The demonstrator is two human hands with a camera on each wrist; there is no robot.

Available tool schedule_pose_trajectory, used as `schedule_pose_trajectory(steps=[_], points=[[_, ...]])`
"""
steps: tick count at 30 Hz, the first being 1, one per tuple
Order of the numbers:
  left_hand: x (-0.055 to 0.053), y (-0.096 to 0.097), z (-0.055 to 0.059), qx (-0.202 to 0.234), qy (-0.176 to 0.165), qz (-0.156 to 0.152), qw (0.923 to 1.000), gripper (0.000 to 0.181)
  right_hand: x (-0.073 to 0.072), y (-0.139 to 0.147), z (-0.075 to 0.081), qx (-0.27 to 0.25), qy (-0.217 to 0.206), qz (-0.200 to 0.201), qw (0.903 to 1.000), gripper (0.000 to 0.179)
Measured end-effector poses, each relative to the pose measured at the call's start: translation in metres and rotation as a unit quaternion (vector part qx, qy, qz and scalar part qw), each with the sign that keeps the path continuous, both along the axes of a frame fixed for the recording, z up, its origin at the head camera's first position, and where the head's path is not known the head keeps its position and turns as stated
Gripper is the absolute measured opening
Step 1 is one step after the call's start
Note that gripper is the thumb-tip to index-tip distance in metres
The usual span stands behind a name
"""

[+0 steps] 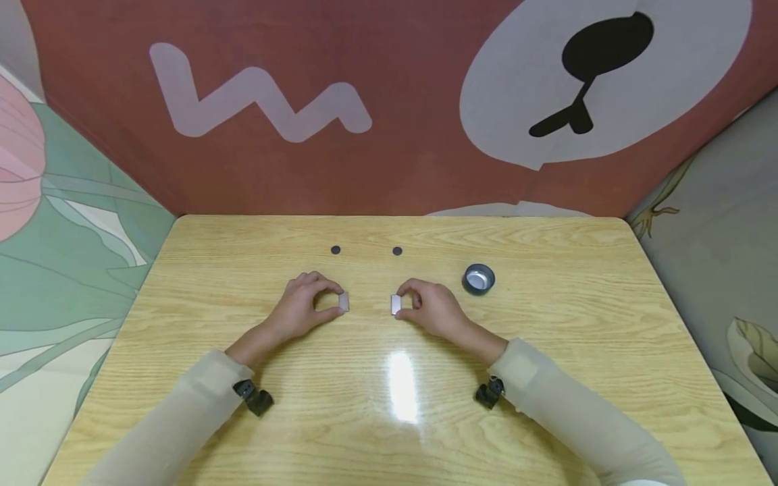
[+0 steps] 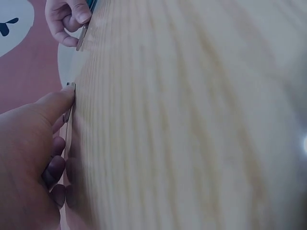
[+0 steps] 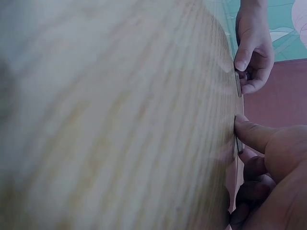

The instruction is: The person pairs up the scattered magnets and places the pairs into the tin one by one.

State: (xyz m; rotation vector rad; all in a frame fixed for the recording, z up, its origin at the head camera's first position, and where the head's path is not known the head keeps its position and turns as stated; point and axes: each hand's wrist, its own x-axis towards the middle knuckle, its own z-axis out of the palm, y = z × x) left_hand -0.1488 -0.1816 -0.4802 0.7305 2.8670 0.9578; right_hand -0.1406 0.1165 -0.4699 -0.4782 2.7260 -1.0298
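Note:
In the head view my left hand [image 1: 299, 307] pinches a small flat silvery rectangular plate [image 1: 344, 302] between thumb and index finger. Across a short gap, my right hand [image 1: 434, 308] pinches a matching pale plate [image 1: 396, 305] the same way. Both plates lie at the table surface, apart from each other, long sides facing. In the left wrist view the thumb of the left hand [image 2: 29, 143] presses its plate's near end. The right wrist view has the right hand [image 3: 283, 153] on its plate, seen edge-on. What the plates are, I cannot tell.
Two small dark discs, a left one [image 1: 335, 250] and a right one [image 1: 398, 251], lie farther back on the wooden table [image 1: 316, 418]. A small dark round tin [image 1: 478, 279] with a silvery inside stands right of the right hand. A printed cloth [image 1: 413, 169] hangs behind the table.

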Motion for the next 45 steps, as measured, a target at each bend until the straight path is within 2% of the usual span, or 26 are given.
schedule_pose_trajectory(steps=[27, 45], points=[[-0.006, 0.022, -0.002, -0.008, 0.005, 0.000, 1.0000, 0.036, -0.006, -0.010, 0.001, 0.008, 0.000, 0.002, 1.0000, 0.036], [-0.010, 0.034, 0.000, -0.035, 0.008, -0.010, 0.9993, 0.033, -0.011, -0.019, 0.001, 0.019, 0.005, 0.010, 0.9997, 0.036]])
